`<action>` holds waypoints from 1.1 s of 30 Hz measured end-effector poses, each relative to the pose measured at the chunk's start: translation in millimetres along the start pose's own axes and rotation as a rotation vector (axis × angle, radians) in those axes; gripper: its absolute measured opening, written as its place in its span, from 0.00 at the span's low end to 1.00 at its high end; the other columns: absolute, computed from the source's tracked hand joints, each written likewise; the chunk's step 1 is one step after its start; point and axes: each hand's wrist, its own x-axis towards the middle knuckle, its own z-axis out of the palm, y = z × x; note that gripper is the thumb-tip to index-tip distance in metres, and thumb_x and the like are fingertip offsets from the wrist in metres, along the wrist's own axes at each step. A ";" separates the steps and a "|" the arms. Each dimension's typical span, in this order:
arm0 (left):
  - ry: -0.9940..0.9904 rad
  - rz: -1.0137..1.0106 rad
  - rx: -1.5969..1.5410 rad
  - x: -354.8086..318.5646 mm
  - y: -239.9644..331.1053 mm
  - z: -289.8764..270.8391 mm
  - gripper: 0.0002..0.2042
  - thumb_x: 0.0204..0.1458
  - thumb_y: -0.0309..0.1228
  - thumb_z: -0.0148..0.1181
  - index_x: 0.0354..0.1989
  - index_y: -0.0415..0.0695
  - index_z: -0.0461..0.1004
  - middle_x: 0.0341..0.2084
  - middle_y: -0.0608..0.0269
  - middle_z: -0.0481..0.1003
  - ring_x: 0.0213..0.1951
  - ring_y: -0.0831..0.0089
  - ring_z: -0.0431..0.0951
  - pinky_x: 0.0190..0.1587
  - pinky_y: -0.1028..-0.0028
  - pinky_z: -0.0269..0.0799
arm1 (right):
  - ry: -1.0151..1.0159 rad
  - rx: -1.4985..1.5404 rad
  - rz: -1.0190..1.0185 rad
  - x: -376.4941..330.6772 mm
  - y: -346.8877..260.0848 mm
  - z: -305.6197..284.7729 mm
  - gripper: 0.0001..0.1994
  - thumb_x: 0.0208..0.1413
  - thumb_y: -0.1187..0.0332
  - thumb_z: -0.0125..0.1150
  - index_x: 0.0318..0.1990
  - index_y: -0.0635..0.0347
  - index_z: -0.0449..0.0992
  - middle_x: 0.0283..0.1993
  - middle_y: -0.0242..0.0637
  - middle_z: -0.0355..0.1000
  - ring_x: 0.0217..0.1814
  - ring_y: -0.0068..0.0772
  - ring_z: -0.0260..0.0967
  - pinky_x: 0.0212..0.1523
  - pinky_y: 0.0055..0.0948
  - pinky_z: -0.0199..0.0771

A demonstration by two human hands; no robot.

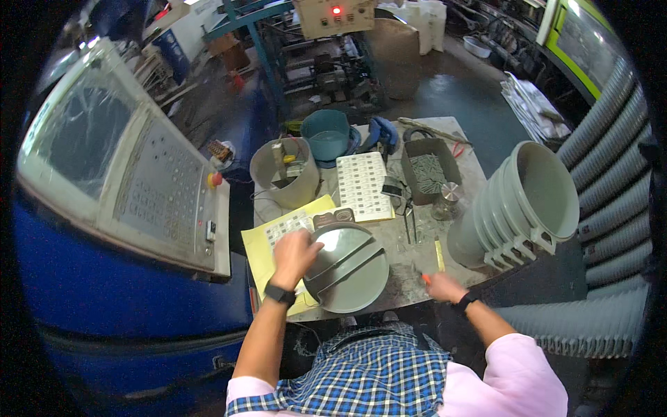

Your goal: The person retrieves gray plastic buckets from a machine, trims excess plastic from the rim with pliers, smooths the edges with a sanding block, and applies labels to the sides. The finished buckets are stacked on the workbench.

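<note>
A stack of grey buckets (521,205) lies at the table's right, behind it a teal bucket (326,133), and a control panel (163,191) stands left.

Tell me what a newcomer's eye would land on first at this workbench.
First the stack of grey buckets lying on its side at the table's right end, mouths toward the camera. Next the round grey lids at the front edge, with the left hand resting on them while the right hand holds a small orange tool nearby. To the left stands a large blue machine with a tilted control panel.
</note>
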 end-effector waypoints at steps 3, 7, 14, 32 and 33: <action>0.291 0.331 -0.331 63.0 77.6 11.8 0.09 0.44 0.32 0.60 0.29 0.41 0.73 0.21 0.52 0.74 0.27 0.54 0.74 0.32 0.61 0.68 | -0.116 0.160 0.118 11.2 23.9 72.4 0.16 0.48 0.64 0.49 0.39 0.66 0.75 0.41 0.55 0.71 0.45 0.56 0.69 0.44 0.47 0.70; 0.338 0.361 -0.292 93.0 124.6 23.9 0.14 0.47 0.33 0.60 0.40 0.40 0.72 0.30 0.55 0.78 0.32 0.60 0.78 0.34 0.68 0.71 | 0.033 0.310 0.251 27.2 31.4 118.1 0.15 0.44 0.66 0.51 0.37 0.65 0.76 0.42 0.55 0.71 0.46 0.55 0.69 0.44 0.46 0.70; 0.081 0.195 -0.415 20.8 54.6 32.6 0.09 0.50 0.28 0.57 0.37 0.37 0.75 0.32 0.56 0.78 0.35 0.72 0.77 0.41 0.75 0.71 | 0.163 0.293 0.245 57.4 55.0 121.8 0.13 0.43 0.66 0.54 0.34 0.63 0.77 0.37 0.55 0.72 0.41 0.56 0.71 0.39 0.46 0.72; -0.039 -0.658 -0.534 -181.1 -42.8 64.8 0.08 0.49 0.25 0.56 0.37 0.35 0.76 0.30 0.59 0.78 0.33 0.77 0.77 0.38 0.78 0.71 | 0.619 0.177 0.525 198.1 122.5 118.7 0.13 0.46 0.69 0.56 0.40 0.64 0.70 0.37 0.51 0.68 0.39 0.53 0.67 0.42 0.46 0.68; -0.060 -0.620 -0.496 -181.8 -42.0 67.0 0.08 0.49 0.25 0.56 0.36 0.36 0.76 0.30 0.58 0.79 0.34 0.75 0.77 0.38 0.78 0.71 | 0.606 0.260 0.476 195.6 119.9 115.5 0.13 0.46 0.68 0.56 0.40 0.64 0.69 0.35 0.51 0.69 0.37 0.53 0.68 0.40 0.45 0.68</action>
